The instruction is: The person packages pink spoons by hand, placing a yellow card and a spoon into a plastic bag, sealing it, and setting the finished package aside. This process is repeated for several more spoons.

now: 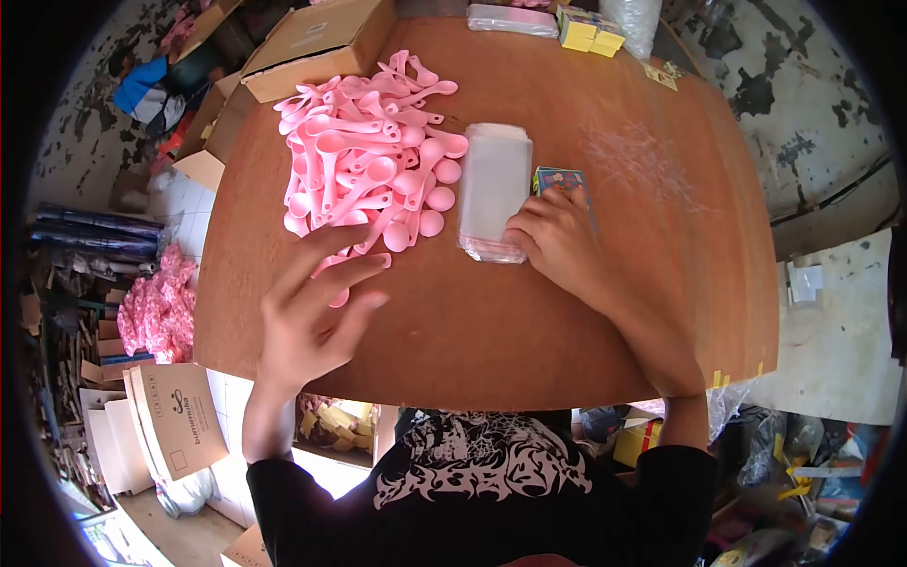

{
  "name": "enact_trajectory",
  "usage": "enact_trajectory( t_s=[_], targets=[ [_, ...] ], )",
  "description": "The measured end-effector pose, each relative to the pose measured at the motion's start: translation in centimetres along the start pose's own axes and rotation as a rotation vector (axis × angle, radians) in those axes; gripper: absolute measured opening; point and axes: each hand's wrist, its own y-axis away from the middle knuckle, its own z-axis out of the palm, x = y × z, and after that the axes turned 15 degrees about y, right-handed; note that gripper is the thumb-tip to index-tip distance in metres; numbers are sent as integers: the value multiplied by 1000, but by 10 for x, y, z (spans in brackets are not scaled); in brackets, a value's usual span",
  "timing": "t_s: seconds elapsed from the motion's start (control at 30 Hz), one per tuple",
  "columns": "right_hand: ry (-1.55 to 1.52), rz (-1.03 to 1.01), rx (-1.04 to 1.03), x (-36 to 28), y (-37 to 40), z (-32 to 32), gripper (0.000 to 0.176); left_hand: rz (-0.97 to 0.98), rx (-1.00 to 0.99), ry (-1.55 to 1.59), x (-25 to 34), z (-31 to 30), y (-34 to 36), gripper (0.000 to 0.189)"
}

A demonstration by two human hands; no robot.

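Note:
My left hand (316, 307) is open, its fingers spread at the near edge of a heap of pink plastic spoons (368, 156). A pink spoon lies partly hidden beneath those fingers. My right hand (562, 236) has bent fingers over the lower part of a small blue printed box (562, 180). Its thumb side meets the lower right edge of a stack of clear plastic bags (495, 180). Whatever is between the right fingertips is hidden. The bag stack lies flat between the spoons and the blue box.
Thin clear plastic strips (642, 161) are scattered on the wooden table (453, 340) at right. A cardboard box (316, 42) stands behind the spoons. Yellow boxes (590, 31) and a plastic-wrapped pack (512, 20) sit at the far edge. Another person (151, 90) is at upper left.

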Motion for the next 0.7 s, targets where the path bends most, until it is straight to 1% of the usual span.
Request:
enact_trajectory(
  t_s=[0.03,0.1,0.13,0.2,0.23,0.3,0.4,0.43,0.5,0.53,0.6,0.63,0.67,0.7],
  targets=[
    [3,-1,1,-1,0,-2,8,-13,-132,69,-3,8,-17,20],
    [-19,-9,3,-4,-3,-8,9,-106,-289,93,-20,24,-45,23],
    [-17,-10,5,-5,-3,-10,9,-104,-287,91,-33,32,-55,23],
    [-48,8,-36,-8,-3,-11,9,-47,-413,104,-54,45,-74,25],
    [-44,8,-36,-7,-3,-10,9,-44,-411,106,-54,49,-82,25],
    [-77,14,-43,-5,-2,-4,10,-206,-496,179,-52,56,-94,26],
    [6,-7,-26,-4,-3,0,10,-248,-528,174,-59,64,-99,27],
    [6,-9,-26,-3,-3,0,10,-247,-527,174,-68,69,-97,27],
    [37,-16,-25,-4,-3,1,11,-26,-484,175,-85,80,-89,30],
    [34,-20,-25,-4,-4,1,11,-29,-481,174,-89,82,-85,30],
    [-3,-24,42,-4,-6,0,8,-72,-643,216,-93,84,-82,35],
    [-4,-25,42,-4,-6,0,8,-62,-687,225,-90,84,-81,36],
    [-18,-30,42,-3,-6,1,7,-63,-686,225,-90,88,-79,36],
    [-31,-36,43,-3,-7,1,7,-31,-629,210,-91,94,-76,33]
  ],
)
